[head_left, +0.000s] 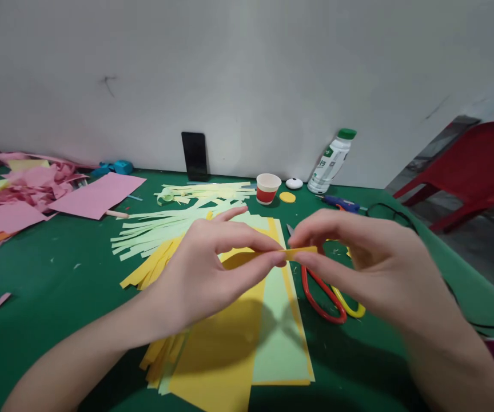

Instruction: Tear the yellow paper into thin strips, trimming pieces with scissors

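One yellow paper strip [305,252] is held above the paper stack [282,343], pinched between thumb and fingers of both the left hand [212,260] and the right hand [367,246], its long axis spanning them. Its left part, probably curling behind the left thumb, is hard to trace. Right of the stack, scissors [322,297] lie partly hidden by the right hand.

left grip [210,266]: pinching | right grip [371,260]: pinching | facing, close together
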Demonstrator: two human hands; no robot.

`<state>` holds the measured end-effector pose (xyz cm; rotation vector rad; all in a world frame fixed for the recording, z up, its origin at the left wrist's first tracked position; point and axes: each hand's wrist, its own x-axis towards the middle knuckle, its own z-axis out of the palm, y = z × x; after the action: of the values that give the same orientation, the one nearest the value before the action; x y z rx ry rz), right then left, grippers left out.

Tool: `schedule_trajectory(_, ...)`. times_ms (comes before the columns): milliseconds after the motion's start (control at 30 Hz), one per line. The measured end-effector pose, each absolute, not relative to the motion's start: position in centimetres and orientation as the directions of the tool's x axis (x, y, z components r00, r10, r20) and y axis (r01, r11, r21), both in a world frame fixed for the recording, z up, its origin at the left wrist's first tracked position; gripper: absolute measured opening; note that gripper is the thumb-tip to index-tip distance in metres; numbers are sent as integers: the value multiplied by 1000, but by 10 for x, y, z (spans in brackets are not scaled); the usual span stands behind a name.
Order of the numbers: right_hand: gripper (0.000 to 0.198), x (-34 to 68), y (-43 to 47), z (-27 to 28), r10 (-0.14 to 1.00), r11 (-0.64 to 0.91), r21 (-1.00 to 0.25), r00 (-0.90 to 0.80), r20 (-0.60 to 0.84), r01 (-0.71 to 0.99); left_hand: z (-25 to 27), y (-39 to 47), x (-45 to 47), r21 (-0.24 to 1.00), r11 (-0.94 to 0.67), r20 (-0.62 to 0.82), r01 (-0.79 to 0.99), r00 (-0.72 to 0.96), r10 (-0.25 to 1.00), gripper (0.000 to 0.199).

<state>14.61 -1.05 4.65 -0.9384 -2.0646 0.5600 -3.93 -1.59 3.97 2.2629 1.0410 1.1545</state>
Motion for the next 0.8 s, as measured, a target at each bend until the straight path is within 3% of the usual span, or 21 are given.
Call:
schedule_trajectory(100, 13, 140, -11, 45, 823, 558, -681, -420, 383, 474, 37, -14, -37, 619, -639, 479, 457, 425, 768, 8)
schedule_trajectory(167, 12, 139, -9, 44, 855, 505, -728, -381, 351, 464, 34, -12, -36, 547, -679, 497, 490, 463, 734, 14)
schedule_trajectory(400, 11, 141, -5, 45, 900, 368, -853, -371, 227, 370, 19, -6, -33, 31, -826, 676, 563, 597, 433, 20)
schedule_trajectory(500, 10, 147, -3, 49, 914, 304, -892, -368, 173, 335, 17, -3, -33, -102, -806, 702, 583, 617, 357, 22)
schedule_trajectory(633, 13, 166, 6, 54, 940, 308, -882, -259, 223, 357, 17, 2, -40, -86, -750, 617, 656, 626, 477, 23)
schedule_trajectory(800, 11, 195, 21, 57, 952, 302, -898, -58, 300, 321, 25, 15, -60, 37, -675, 397, 737, 609, 687, 23)
